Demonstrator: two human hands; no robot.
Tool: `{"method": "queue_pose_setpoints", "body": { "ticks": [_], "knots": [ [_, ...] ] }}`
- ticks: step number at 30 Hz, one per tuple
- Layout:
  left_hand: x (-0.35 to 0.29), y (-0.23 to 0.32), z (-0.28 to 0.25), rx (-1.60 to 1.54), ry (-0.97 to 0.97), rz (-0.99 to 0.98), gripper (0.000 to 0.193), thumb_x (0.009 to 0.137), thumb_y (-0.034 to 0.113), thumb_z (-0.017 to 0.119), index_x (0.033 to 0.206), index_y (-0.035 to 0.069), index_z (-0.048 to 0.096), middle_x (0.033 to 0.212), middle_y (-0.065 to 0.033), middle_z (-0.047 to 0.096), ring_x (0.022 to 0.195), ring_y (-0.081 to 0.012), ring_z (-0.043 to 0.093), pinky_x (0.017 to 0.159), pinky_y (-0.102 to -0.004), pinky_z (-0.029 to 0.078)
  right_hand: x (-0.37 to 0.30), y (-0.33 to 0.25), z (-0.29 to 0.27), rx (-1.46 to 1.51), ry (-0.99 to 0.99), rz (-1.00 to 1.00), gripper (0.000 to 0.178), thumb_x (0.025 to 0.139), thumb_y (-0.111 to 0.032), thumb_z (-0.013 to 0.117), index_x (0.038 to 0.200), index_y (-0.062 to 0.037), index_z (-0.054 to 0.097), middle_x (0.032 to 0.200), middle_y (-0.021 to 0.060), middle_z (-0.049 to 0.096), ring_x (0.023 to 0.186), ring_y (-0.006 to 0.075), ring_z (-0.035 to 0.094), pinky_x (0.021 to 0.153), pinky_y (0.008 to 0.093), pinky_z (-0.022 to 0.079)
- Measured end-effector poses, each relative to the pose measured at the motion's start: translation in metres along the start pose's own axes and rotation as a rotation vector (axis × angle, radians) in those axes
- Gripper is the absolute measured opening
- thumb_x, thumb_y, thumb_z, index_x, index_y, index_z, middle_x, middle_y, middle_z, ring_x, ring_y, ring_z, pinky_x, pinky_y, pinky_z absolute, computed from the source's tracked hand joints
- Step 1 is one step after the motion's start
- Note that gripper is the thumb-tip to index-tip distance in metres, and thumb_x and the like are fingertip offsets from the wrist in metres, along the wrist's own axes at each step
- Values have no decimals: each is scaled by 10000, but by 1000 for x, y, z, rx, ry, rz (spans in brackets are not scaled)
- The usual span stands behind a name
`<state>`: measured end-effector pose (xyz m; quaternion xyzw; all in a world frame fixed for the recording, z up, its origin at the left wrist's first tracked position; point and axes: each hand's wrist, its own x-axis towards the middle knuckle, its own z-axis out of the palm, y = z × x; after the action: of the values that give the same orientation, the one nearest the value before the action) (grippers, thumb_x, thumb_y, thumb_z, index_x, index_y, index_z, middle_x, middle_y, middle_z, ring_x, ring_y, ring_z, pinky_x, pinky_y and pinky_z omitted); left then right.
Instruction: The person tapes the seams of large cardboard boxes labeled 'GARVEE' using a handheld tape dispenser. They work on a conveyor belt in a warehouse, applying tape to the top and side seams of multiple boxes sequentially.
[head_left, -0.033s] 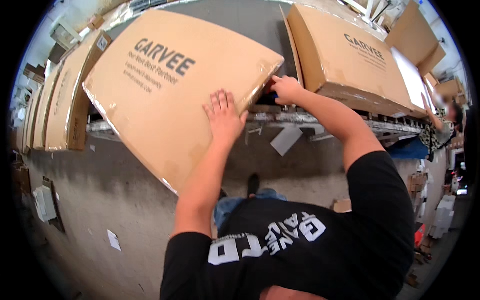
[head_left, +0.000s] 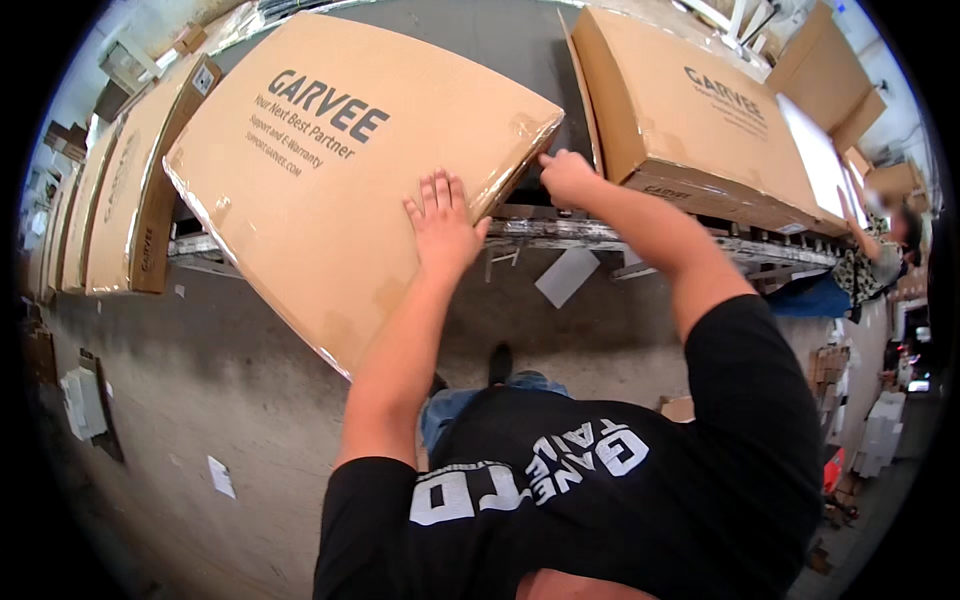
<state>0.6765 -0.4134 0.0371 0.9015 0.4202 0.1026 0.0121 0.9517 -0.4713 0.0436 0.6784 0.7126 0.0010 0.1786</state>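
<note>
Head view shows a big brown box lying tilted across a dark table, its near corner jutting past the front edge. The left hand rests open on its top, fingers spread; the right hand, apart from it, curls just beside the box's right edge, its grip unclear. Another box sits farther right.

A grey bench carries the left carton and right carton.
</note>
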Motion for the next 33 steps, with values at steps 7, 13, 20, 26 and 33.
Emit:
{"method": "queue_pose_setpoints", "body": {
  "ticks": [7, 13, 20, 26, 33],
  "knots": [
    [-147, -98, -36, 7, -213, -126, 1094, 782, 509, 807, 1616, 50, 268, 1701, -138, 245, 1578, -331, 214, 1245, -609, 188, -78, -90, -71, 541, -178, 53, 425, 772, -383, 712, 1170, -251, 782, 1162, 133, 622, 1078, 341, 670, 929, 440, 554],
    [-179, -108, -67, -97, -141, -197, 1170, 751, 519, 828, 1612, -3, 231, 1699, -174, 232, 1585, -359, 177, 1254, -612, 139, -66, -168, -213, 608, 224, -196, 380, 799, -296, 721, 1140, -138, 775, 1075, 113, 652, 969, 324, 691, 856, 398, 560],
    [-178, -118, -64, -92, -138, -104, 1118, 800, 519, 784, 1611, -15, 229, 1693, -200, 233, 1586, -371, 165, 1250, -629, 129, -114, -197, -137, 574, 75, -24, 417, 751, -344, 727, 1135, -189, 771, 1185, 143, 593, 1012, 365, 677, 885, 461, 561],
    [-166, -118, -57, -135, -138, 84, 1029, 833, 458, 764, 1613, 20, 256, 1683, -183, 264, 1571, -386, 196, 1239, -641, 149, -59, -226, -65, 418, -103, 41, 405, 693, -326, 755, 1065, -169, 792, 1212, 145, 630, 996, 371, 679, 797, 481, 585],
    [-140, -114, -53, -67, -223, 215, 1015, 823, 428, 772, 1617, 41, 272, 1689, -211, 239, 1571, -406, 191, 1236, -652, 136, -117, -223, -26, 645, 16, 230, 473, 716, -366, 742, 1144, -167, 779, 1262, 86, 614, 1035, 342, 671, 896, 468, 580]
  ]
}}
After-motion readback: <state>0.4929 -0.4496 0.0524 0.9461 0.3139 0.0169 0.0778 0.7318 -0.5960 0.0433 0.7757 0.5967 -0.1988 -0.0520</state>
